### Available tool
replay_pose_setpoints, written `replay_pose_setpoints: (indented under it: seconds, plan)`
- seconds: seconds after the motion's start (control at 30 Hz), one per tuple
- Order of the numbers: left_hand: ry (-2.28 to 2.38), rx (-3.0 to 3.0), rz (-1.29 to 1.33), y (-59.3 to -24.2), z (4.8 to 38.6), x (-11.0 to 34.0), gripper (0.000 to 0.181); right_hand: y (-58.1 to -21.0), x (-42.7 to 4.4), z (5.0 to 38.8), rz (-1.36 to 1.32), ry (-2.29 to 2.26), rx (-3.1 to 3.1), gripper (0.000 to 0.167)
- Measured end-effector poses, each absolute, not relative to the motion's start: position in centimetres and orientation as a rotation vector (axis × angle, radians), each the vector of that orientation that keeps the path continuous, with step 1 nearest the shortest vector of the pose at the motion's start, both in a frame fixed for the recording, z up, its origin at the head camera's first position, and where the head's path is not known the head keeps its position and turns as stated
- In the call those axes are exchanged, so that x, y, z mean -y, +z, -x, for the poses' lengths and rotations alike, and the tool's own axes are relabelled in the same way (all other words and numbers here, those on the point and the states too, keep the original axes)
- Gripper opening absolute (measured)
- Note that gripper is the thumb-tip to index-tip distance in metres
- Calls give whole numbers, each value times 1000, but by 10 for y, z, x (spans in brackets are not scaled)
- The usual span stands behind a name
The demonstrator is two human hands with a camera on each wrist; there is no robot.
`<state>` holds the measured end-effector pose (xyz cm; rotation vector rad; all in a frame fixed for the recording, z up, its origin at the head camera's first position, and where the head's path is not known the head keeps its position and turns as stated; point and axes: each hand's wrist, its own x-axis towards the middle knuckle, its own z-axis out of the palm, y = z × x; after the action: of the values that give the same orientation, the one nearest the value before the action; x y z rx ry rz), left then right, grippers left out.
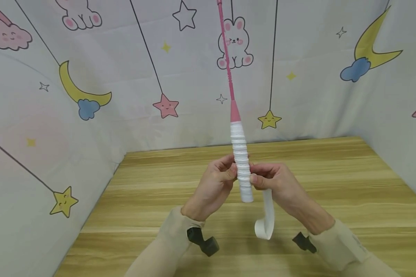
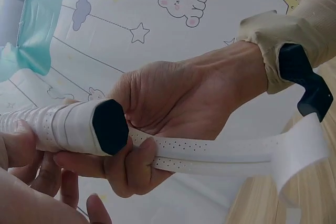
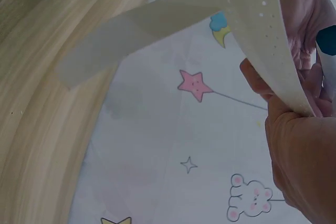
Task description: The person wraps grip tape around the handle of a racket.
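Note:
A badminton racket with a pink shaft [image 1: 230, 82] stands nearly upright between the hands; its head lies outside the head view. White perforated grip tape winds in overlapping turns around its handle [image 1: 240, 150]. The dark butt end [image 2: 110, 127] shows in the left wrist view. My left hand [image 1: 213, 186] holds the handle from the left, thumb along its side. At the handle's lower right, my right hand [image 1: 280, 184] pinches the tape between thumb and curled fingers. A loose tail of grip tape [image 1: 269, 211] hangs below this hand and curls at its end.
Below the hands lies a wood-grain table [image 1: 142, 184]. A white curtain [image 1: 131, 127] printed with stars, moons and rabbits surrounds it at the back and sides. Dark wrist devices [image 1: 202, 242] sit on both beige sleeves [image 1: 336, 246].

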<state>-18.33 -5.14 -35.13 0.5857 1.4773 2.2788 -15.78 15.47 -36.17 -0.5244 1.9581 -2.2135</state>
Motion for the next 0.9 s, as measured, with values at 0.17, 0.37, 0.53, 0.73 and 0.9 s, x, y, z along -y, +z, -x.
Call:
replay_pose_setpoints:
  seconds: [0.17,0.37,0.53,0.73,0.9]
  plan:
    - [2241,-1439,-602,-351,183,52,91,-364,-155,157,671,-2242,-1865,27]
    - [2224,-1434,-663,-352,185,53,91,-364,-153,155,726,-2325,-1889,26]
    - [2206,-1533,-731,-351,184,55,73,-363,-152,152,656,-2322,-2060,26]
    - [2245,-1903,-638,-343,177,54,39,-364,-151,150,579,-2287,-2213,23]
    - [2217,-2169,-618,-341,170,48,44,-363,-149,149,538,-2276,-2275,33]
